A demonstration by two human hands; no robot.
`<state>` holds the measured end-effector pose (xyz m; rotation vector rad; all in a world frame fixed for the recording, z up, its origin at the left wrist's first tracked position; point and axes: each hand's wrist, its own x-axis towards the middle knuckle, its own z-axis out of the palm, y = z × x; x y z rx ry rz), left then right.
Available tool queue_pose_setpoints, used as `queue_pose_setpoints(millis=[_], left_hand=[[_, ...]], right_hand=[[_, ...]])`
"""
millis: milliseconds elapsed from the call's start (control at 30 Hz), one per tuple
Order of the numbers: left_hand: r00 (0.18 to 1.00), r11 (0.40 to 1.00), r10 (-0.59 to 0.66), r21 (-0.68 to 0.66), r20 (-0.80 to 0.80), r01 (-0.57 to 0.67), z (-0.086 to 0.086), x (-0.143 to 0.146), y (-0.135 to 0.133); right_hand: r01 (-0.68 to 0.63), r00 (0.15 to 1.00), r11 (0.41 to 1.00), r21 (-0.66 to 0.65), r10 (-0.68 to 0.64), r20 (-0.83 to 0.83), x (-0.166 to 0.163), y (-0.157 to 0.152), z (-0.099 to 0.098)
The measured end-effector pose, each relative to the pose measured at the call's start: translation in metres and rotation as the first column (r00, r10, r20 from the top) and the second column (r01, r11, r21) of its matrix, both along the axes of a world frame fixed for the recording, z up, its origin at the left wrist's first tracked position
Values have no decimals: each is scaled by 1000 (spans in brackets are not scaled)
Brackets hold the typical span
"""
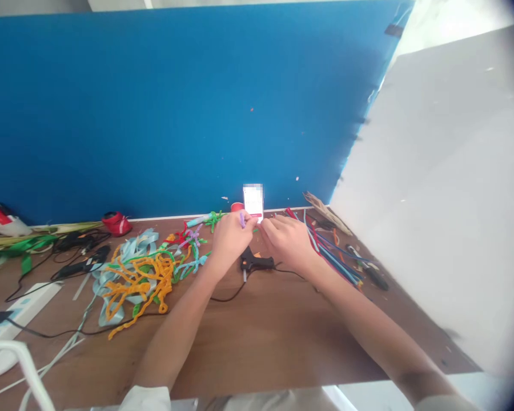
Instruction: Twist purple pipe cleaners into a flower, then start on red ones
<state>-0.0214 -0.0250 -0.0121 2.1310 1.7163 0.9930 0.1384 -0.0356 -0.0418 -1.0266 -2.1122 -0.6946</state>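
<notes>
Both my hands are stretched out together at the far side of a brown table (pixel 257 337). My left hand (pixel 232 235) is closed, pinching a short purple pipe cleaner (pixel 242 220) between thumb and fingers. My right hand (pixel 286 238) is curled right beside it, fingertips meeting the left hand's; what it grips is hidden. A black glue gun (pixel 256 262) lies on the table just below the hands, its cord trailing toward me. A small white card with a red stripe (pixel 253 202) stands against the blue panel behind them.
A tangle of orange, light blue and green pipe cleaners (pixel 139 278) lies left of the hands. Straight coloured pipe cleaners (pixel 334 251) lie to the right. A white power strip (pixel 19 308) and black cables sit far left. A blue partition (pixel 175 108) and a white board (pixel 445 188) wall the table.
</notes>
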Motion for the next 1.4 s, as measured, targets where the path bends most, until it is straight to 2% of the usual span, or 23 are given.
queue_pose_setpoints(millis=[100,300,400,500,600,700,767,833,900,933,1000,1067,1133,1200,1267,1300,1333,1367,1400], left_hand=[[1000,1000,-6,-26,21,7,3,-4,1],[981,989,-139,-22,138,143,5,-9,4],[976,987,-157,-21,150,162,5,-9,5],[982,987,-152,-38,109,157,3,-9,6],[990,987,-142,-69,21,143,2,-8,5],[985,979,-172,-119,-20,168,5,-10,2],[978,967,-209,-140,25,211,8,-12,0],[970,962,-231,-133,75,239,12,-13,-3],[968,964,-235,-109,87,244,13,-12,-4],[968,966,-236,-90,86,243,13,-11,-5],[968,969,-240,-46,80,244,12,-9,-5],[969,972,-235,-4,75,236,11,-8,-5],[973,975,-221,21,63,220,11,-7,-5],[977,978,-208,32,56,206,12,-6,-7],[981,981,-192,40,44,190,12,-6,-8],[983,983,-182,46,38,180,12,-6,-8],[985,984,-171,55,29,169,11,-6,-8],[987,985,-161,64,17,159,9,-5,-8],[988,986,-155,71,7,154,7,-4,-7]], right_hand=[[-6,999,997,72,4,33,2,4,-1],[-51,993,987,-152,34,-111,9,4,5],[-76,988,979,-189,49,-143,8,4,6],[-82,992,993,-81,74,-99,9,5,5],[-117,991,991,71,113,65,11,7,0],[-158,980,983,96,144,134,13,7,-4],[-171,984,984,38,169,53,12,6,-4],[-207,971,975,-83,194,-138,10,4,-1],[-317,896,911,-263,197,-398,7,3,5],[-407,828,844,-349,180,-531,6,3,8],[-606,662,652,-456,96,-743,6,4,13],[-758,523,441,-481,-29,-852,8,6,15],[-840,459,245,-484,-153,-875,9,9,15],[-881,427,108,-460,-236,-873,10,12,12],[-902,398,58,-429,-277,-875,9,13,9],[-901,394,73,-428,-276,-877,7,13,7],[-887,408,118,-447,-254,-877,6,12,6],[-851,447,201,-484,-205,-871,4,11,5],[-784,516,322,-530,-135,-846,3,9,4]])
